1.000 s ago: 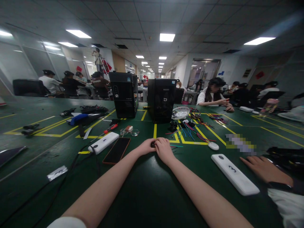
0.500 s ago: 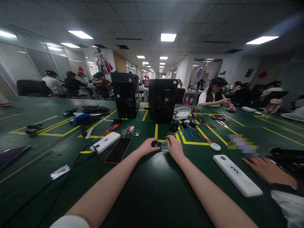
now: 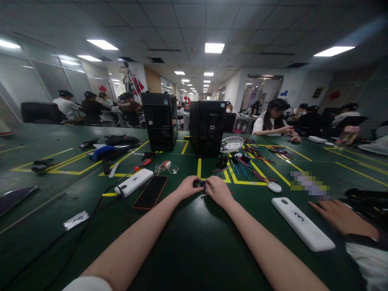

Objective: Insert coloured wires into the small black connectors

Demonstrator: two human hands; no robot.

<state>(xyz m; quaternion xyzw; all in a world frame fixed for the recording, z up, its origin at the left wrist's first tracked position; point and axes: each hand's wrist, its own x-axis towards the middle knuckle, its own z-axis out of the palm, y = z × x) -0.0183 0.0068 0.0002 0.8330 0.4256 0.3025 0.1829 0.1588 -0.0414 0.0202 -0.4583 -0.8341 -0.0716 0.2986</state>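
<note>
My left hand (image 3: 188, 187) is closed around the left side of a small black block-shaped part (image 3: 199, 184), held just above the green table. My right hand (image 3: 217, 189) meets the part from the right, its fingertips pinched together against that edge. What lies between the right fingertips is hidden. Thin coloured wire ends stick out around the right hand, one a red wire (image 3: 217, 171) above the knuckles. Beyond that hand lies a bundle of red and blue wires with black connectors (image 3: 223, 161).
Two black computer towers (image 3: 209, 129) stand ahead. A white basket (image 3: 232, 144) sits right of them. To the left are a phone (image 3: 150, 193), a white power bank (image 3: 134, 182), glasses (image 3: 172, 169) and a red screwdriver (image 3: 143, 163). Another person's hand (image 3: 344, 218) rests at right beside a white bar (image 3: 303, 224).
My right hand has moved left and slightly down, closing the gap to the black part. The left hand stays nearly where it was.
</note>
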